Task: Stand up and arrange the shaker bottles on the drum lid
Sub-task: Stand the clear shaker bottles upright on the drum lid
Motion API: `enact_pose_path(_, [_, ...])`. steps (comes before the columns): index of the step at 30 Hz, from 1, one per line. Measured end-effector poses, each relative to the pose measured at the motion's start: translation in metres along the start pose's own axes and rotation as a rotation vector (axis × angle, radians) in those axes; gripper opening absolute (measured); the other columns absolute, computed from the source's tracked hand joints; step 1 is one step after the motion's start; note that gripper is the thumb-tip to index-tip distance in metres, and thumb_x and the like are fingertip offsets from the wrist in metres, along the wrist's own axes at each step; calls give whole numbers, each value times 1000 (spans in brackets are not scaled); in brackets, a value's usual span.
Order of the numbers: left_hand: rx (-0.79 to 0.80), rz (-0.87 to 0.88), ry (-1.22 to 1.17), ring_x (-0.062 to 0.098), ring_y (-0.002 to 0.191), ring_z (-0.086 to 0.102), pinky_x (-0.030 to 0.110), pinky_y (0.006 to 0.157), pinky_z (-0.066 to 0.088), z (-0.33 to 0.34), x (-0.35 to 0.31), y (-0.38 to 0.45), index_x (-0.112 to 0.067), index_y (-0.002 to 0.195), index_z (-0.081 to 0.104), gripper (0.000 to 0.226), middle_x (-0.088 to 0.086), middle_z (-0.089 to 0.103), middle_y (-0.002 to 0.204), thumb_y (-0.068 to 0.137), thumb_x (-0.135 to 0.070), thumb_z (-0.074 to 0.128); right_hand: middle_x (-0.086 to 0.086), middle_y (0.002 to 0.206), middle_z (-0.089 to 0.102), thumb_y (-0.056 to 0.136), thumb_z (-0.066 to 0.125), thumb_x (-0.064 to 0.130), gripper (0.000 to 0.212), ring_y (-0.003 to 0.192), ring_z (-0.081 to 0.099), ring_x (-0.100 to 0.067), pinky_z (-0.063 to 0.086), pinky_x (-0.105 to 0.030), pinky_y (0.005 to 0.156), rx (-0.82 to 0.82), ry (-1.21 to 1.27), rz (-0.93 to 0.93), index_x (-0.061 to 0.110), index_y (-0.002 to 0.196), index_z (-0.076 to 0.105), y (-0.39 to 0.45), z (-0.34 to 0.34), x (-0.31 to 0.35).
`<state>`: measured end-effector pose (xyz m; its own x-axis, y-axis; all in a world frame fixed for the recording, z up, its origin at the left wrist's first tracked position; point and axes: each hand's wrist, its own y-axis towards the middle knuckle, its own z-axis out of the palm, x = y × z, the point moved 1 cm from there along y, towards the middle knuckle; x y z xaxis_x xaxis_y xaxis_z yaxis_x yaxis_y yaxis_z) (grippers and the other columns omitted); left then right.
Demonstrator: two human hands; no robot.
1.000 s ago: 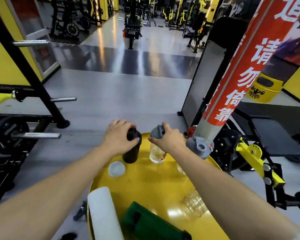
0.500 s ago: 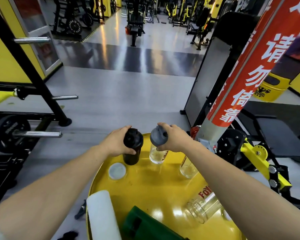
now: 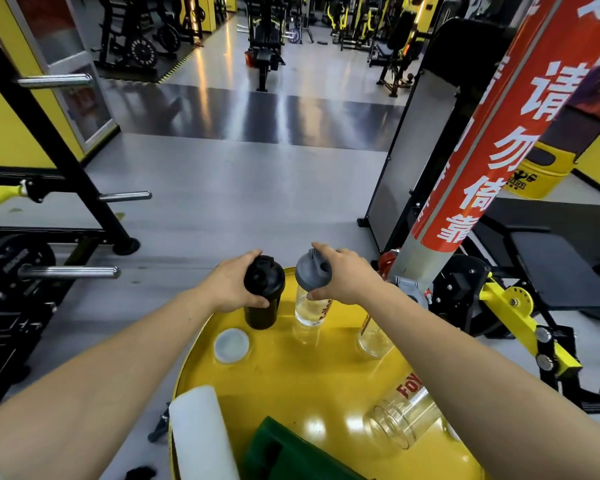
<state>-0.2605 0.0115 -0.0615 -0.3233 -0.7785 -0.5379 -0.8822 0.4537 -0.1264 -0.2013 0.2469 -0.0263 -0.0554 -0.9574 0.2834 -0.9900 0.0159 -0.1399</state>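
A black shaker bottle [image 3: 263, 299] stands upright at the far edge of the yellow drum lid [image 3: 302, 379]; my left hand [image 3: 234, 284] grips it just below its cap. Beside it, to the right, a clear shaker bottle with a grey cap [image 3: 310, 292] stands upright, my right hand [image 3: 343, 277] holding its cap from the right. A second clear bottle [image 3: 373, 337] stands upright farther right, partly behind my right forearm. A third clear bottle [image 3: 404, 419] lies on its side, open mouth toward me, at the near right.
A loose white round lid [image 3: 231, 345] lies on the drum lid left of centre. A white roll [image 3: 201, 434] and a green object [image 3: 291, 455] sit at the near edge. A red-wrapped pillar [image 3: 492, 161] and yellow-black machine parts stand close on the right; a weight rack [image 3: 49, 209] on the left.
Both hands have slid from covering the caps to the sides of the two far bottles. The view shifted so the right-hand upright bottle and the lying bottle show more fully.
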Motion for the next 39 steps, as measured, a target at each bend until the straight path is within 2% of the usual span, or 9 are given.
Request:
enact_pose_path(5, [29,-9,25,27,145,34,39,114,35,0,-1,-1,-24,158,13,129,4,30,161,59,-58,87,-11,151,42,67,84,57,125,129,51,-36,49,-43,97,37,-17,-3,31,160,4,-4,-5,-1])
enact_pose_path(8, [-49,32,95,28,148,28,44,117,32,-5,-11,-2,-23,157,18,122,4,25,164,60,-72,75,-8,159,32,68,83,58,124,136,45,-34,47,-43,101,47,-17,-8,28,160,5,-12,-19,-4])
enact_pose_path(12, [-177,139,102,25,141,38,43,114,35,-16,-41,-2,-21,148,39,86,2,40,155,78,-62,67,-6,157,38,79,74,59,99,139,43,-29,43,-43,107,16,-3,-41,26,157,22,-28,-51,-16])
enact_pose_path(15, [-253,217,96,22,127,52,39,106,43,-21,-63,-2,-21,131,57,50,-1,58,137,88,-46,64,-4,138,59,86,66,56,72,121,58,-23,49,-39,99,-70,-31,-40,23,146,44,-46,-77,-39])
enact_pose_path(17, [-246,219,88,20,116,60,37,97,49,-19,-72,-1,-22,121,64,38,-3,65,123,89,-43,63,-3,130,64,87,65,57,66,110,63,-23,53,-39,92,-75,-73,16,22,140,50,-60,-84,-58])
enact_pose_path(23, [-210,219,94,22,100,66,35,86,54,-6,-92,0,-21,107,69,26,-2,73,107,89,-39,64,-5,132,57,72,68,72,90,115,56,-28,52,-43,92,160,-193,151,21,143,44,-87,-65,-88])
enact_pose_path(28, [-163,229,100,21,98,66,41,87,55,5,-103,0,-23,109,67,26,-3,72,107,89,-41,64,-6,131,55,60,82,67,114,114,58,-31,53,-41,87,100,-188,173,23,150,28,-87,-39,-97])
enact_pose_path(34, [-153,234,91,15,92,65,35,81,56,12,-102,-8,-24,112,65,25,-6,72,104,90,-37,65,-5,132,53,61,83,61,110,113,58,-29,54,-40,90,6,-89,93,26,150,28,-73,-32,-104])
enact_pose_path(39, [-173,215,117,9,88,59,25,74,47,13,-95,-17,-26,118,62,29,-14,64,100,91,-35,64,-8,139,50,64,85,54,110,120,55,-31,51,-39,93,-2,-27,59,23,152,25,-47,-38,-100])
